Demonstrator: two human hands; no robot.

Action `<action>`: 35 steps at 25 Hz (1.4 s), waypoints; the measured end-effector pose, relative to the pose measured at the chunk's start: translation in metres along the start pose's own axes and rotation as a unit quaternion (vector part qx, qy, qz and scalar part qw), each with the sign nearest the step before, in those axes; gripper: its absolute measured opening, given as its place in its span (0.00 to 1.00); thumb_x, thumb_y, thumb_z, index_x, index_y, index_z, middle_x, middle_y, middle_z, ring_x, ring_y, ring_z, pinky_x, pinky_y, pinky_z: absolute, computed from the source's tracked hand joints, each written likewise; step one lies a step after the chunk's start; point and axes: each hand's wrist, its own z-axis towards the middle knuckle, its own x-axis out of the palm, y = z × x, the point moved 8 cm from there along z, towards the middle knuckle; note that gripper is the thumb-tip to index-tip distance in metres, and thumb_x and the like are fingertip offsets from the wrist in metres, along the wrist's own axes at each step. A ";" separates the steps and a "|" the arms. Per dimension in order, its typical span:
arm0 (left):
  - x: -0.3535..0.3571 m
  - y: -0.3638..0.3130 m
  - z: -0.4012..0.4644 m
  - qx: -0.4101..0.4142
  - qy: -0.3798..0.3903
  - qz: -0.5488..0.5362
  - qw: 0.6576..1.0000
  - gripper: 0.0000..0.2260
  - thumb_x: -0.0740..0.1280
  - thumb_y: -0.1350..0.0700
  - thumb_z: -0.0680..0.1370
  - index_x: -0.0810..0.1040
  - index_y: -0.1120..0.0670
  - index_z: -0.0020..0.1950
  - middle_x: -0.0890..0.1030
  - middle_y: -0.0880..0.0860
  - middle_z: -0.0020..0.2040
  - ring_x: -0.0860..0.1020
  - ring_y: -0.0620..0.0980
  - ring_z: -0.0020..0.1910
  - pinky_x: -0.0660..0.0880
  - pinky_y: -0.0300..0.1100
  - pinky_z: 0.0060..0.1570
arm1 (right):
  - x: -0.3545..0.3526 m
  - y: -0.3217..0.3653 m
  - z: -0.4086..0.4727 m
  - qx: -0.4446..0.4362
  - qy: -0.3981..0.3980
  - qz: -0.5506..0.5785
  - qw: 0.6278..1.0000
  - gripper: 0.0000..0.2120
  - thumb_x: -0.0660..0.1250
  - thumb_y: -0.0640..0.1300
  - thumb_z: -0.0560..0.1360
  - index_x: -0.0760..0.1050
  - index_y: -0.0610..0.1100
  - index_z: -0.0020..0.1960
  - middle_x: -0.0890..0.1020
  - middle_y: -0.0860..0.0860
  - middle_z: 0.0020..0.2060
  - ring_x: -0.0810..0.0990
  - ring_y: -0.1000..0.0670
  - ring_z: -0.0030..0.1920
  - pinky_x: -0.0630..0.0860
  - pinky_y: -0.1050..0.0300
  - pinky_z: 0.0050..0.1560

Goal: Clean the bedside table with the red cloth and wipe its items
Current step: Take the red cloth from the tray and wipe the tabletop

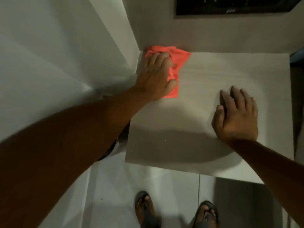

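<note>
and the left hand (156,74) is pressed down flat on the crumpled red cloth (178,58), fingers spread over it with the thumb tucking one fold in, more a palm-down press than a fist. the cloth is bunched just beyond and under those fingers, jammed right into the far corner where the pale grey wood-grain bedside table top (205,79) meets the white bed sheet (57,55) on the hand's outer side and the grey wall panel (213,35) past the fingertips. that looks like corner work, probably the spot where dust collects.

over on the other side, the right hand (236,116) lies open, palm down on the bare table top, fingers loosely apart, holding nothing. my read: it's there to brace the person while leaning in.

no items show on the table top, so the surface wipe seems to be the step in hand. tiny pale specks sit on the near part of the top, between the two forearms, so that stretch likely needs a pass yet. below the hands, two feet in dark sandals (144,209) stand on the pale tiled floor (164,186).
</note>
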 end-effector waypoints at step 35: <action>0.046 -0.112 -0.243 0.012 0.011 -0.157 0.987 0.27 0.53 0.42 0.81 0.62 0.50 0.79 0.61 0.56 0.81 0.56 0.59 0.80 0.56 0.62 0.75 | -0.002 0.000 -0.002 0.014 0.004 0.014 1.000 0.27 0.53 0.53 0.79 0.65 0.46 0.76 0.67 0.39 0.76 0.60 0.39 0.78 0.53 0.42 0.78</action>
